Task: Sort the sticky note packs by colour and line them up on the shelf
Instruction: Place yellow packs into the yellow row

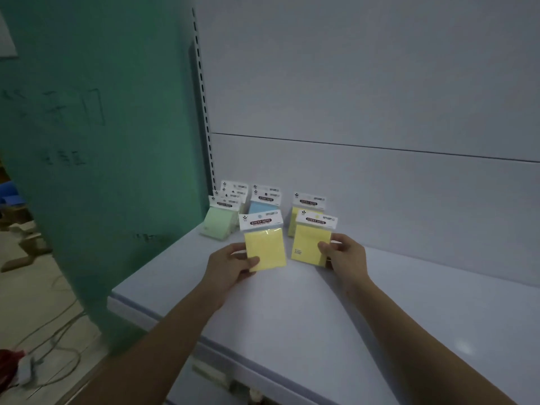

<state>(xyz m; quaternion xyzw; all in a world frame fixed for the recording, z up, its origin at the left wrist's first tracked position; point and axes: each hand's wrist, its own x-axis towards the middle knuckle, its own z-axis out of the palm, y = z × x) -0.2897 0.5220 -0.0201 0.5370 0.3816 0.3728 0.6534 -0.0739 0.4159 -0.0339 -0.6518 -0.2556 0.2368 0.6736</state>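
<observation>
Nearest to us are our two bare forearms, reaching out over the pale shelf (380, 331) from its front edge. Biggest around us is the white back panel (365, 97) rising from the shelf's rear edge, with a slotted upright rail (204, 112) at its left side. Left of the rail stands a broad green panel (102, 141) with faint writing on it, closing off the shelf's left end. Beyond the shelf's front-left corner we see the floor, where loose grey cables (58, 340) lie beside something red that we cannot make out.

Our left hand (230, 263) grips a yellow pack (264, 249) by its lower left corner, thumb on the front face, holding it upright above the shelf. Our right hand (346, 255) pinches a second yellow pack (309, 244) at its right edge, also upright, just beside the first; the two do not touch.

Behind them, towards the rear-left corner, the sorted packs stand in short rows. Green packs (219, 220) lean closest to the rail, several deep. Blue packs (261, 206) stand next to them, partly hidden behind the pack in our left hand. One more yellow pack at the back (306, 206) stands to the right of the blue ones, its lower part covered by the pack in our right hand. Every pack carries a white header card reading "STICKY NOTE".
</observation>
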